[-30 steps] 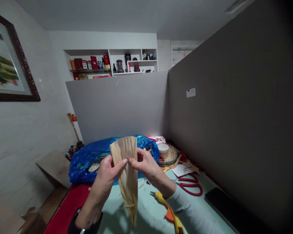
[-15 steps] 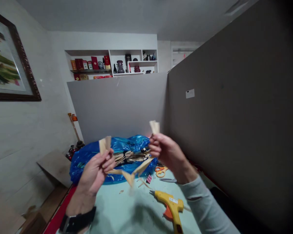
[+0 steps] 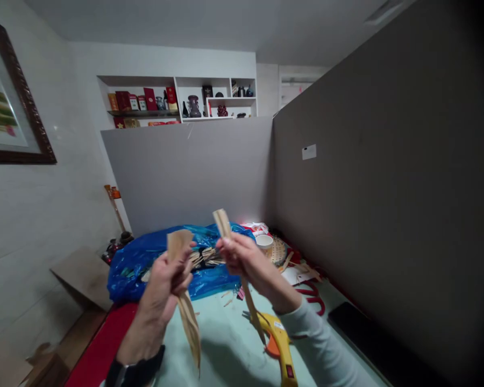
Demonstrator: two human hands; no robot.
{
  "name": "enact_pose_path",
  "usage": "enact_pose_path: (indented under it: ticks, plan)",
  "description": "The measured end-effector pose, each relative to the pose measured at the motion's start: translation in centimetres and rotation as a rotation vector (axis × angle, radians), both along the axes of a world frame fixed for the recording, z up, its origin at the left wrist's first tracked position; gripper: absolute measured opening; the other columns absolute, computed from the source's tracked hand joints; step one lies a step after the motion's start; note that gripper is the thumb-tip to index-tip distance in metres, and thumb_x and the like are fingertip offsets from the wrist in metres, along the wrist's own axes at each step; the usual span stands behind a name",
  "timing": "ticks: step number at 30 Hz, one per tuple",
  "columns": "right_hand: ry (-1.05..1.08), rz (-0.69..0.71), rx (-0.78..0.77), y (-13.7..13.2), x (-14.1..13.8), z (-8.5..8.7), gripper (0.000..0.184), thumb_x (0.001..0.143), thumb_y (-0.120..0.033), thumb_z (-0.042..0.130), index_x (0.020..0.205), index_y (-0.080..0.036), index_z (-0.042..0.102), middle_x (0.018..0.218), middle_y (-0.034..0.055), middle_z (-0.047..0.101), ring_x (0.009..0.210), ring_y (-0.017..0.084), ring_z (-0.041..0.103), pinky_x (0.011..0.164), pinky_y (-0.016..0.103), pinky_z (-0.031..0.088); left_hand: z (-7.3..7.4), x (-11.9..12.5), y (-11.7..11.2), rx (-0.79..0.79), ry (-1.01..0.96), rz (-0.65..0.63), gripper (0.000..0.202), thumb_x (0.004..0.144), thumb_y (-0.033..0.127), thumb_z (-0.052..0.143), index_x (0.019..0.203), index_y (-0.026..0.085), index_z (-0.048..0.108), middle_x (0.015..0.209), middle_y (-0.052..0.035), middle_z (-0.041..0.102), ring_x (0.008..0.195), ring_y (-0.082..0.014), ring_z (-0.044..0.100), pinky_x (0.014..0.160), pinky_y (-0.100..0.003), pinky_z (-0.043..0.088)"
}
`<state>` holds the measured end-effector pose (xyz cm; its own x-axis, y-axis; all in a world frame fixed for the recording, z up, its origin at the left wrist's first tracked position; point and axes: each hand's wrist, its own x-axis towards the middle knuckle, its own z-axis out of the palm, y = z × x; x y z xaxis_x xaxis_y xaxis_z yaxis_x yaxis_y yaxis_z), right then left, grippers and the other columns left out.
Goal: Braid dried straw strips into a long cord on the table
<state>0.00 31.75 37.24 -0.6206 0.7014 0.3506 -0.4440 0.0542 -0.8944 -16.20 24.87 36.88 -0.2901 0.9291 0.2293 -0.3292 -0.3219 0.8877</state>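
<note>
Fingers [image 3: 184, 275] of the left hand [image 3: 165, 293]: curled shut, thumb across, gripping the upper part of a wide strip [image 3: 190, 325] of pale dried leaf. Its tapered end hung below the fist, over the table [image 3: 226, 352]. The fingers [image 3: 230, 251] of the right hand [image 3: 248, 266]: pinched shut on a narrow strip [image 3: 221, 220] of the same leaf, top end upright, long tail slanting down toward the glue gun [image 3: 281, 344]. The two strips were held apart, both raised in front of the blue bag [image 3: 145, 258].

Risks, judged:
- Wide strip: it looked dry and ribbed, so a hard squeeze or twist would likely split it along the grain.
- Narrow strip: it was gripped near one end only, so a tug could snap it or pull it free.
- Tail of narrow strip: it passed close to the glue gun's tip and could stick or scorch if the tip was warm. Whether the gun was on could not be told.

Surface and room:
- Grey partitions [image 3: 387, 188] at the back and right of the table.
- White wall with a framed picture [image 3: 12, 107] at left.
- Wall shelf [image 3: 177, 102] of boxes and jars beyond the back partition.
- Table, pale green top with a red near-left edge.
- Blue bag, open, with leaf pieces inside.
- Dark flat slab [image 3: 371, 344] at right, kind unclear.
- Glue gun, yellow, lying flat.
- Red scissors [image 3: 312, 302].
- Woven disc [image 3: 280, 251], with a white cup [image 3: 264, 243] just beside it.
- Leaf scraps [image 3: 228, 301], scattered.
</note>
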Motion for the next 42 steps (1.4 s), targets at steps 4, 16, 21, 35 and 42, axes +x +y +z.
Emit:
enact_pose_path:
  ticks: [4, 16, 21, 35, 42]
  plan:
    - [-0.179, -0.094, 0.252, -1.7, -2.8, -2.1, 0.032, 0.094, -0.044, 0.045, 0.073, -0.020, 0.051, 0.059, -0.0040, 0.040, 0.050, 0.010, 0.035, 0.043, 0.022, 0.027, -0.9, 2.3, 0.8, -0.084, 0.050, 0.044, 0.039, 0.061, 0.030, 0.085, 0.091, 0.010, 0.071, 0.047, 0.0110, 0.041, 0.037, -0.0002, 0.030, 0.034, -0.012, 0.022]
    - [-0.293, 0.048, 0.340, -2.2, -4.6, -4.5, 0.042, 0.098, -0.047, 0.035, 0.073, -0.018, 0.052, 0.054, -0.0061, 0.032, 0.049, 0.009, 0.031, 0.048, 0.021, 0.026, -0.6, -0.3, 0.8, -0.037, -0.030, 0.110, 0.032, 0.058, 0.035, 0.084, 0.067, 0.012, 0.064, 0.039, 0.0142, 0.031, 0.031, 0.0001, 0.022, 0.029, -0.010, 0.024]
    - [-0.373, -0.019, 0.362, -2.8, -4.5, -4.4, 0.038, 0.100, -0.034, 0.035, 0.071, -0.017, 0.052, 0.055, -0.0051, 0.038, 0.051, 0.008, 0.035, 0.051, 0.020, 0.027, -0.5, -0.2, 0.7, -0.027, -0.048, 0.158, 0.031, 0.059, 0.032, 0.084, 0.064, 0.014, 0.059, 0.041, 0.0110, 0.041, 0.032, -0.0004, 0.032, 0.030, -0.009, 0.025]
    - [-0.856, -0.513, 0.707, 0.7, -0.3, -4.9, 0.043, 0.102, -0.032, 0.029, 0.079, -0.017, 0.062, 0.074, 0.0017, 0.062, 0.070, 0.013, 0.056, 0.065, 0.022, 0.037, -0.9, -5.5, 0.3, 0.070, -0.061, 0.098, 0.018, 0.085, 0.020, 0.058, 0.068, 0.016, 0.056, 0.042, 0.0121, 0.026, 0.030, -0.0016, 0.018, 0.028, -0.010, 0.020]
    - [-1.043, -0.642, 0.797, 8.1, -2.0, -5.9, 0.023, 0.094, -0.032, 0.045, 0.091, -0.017, 0.062, 0.088, 0.0122, 0.067, 0.085, 0.025, 0.061, 0.075, 0.033, 0.040, -0.8, -3.7, 0.1, -0.188, -0.016, -0.315, 0.032, 0.092, 0.044, 0.045, 0.089, 0.016, 0.060, 0.054, 0.0047, 0.045, 0.037, -0.0017, 0.026, 0.036, -0.011, 0.017]
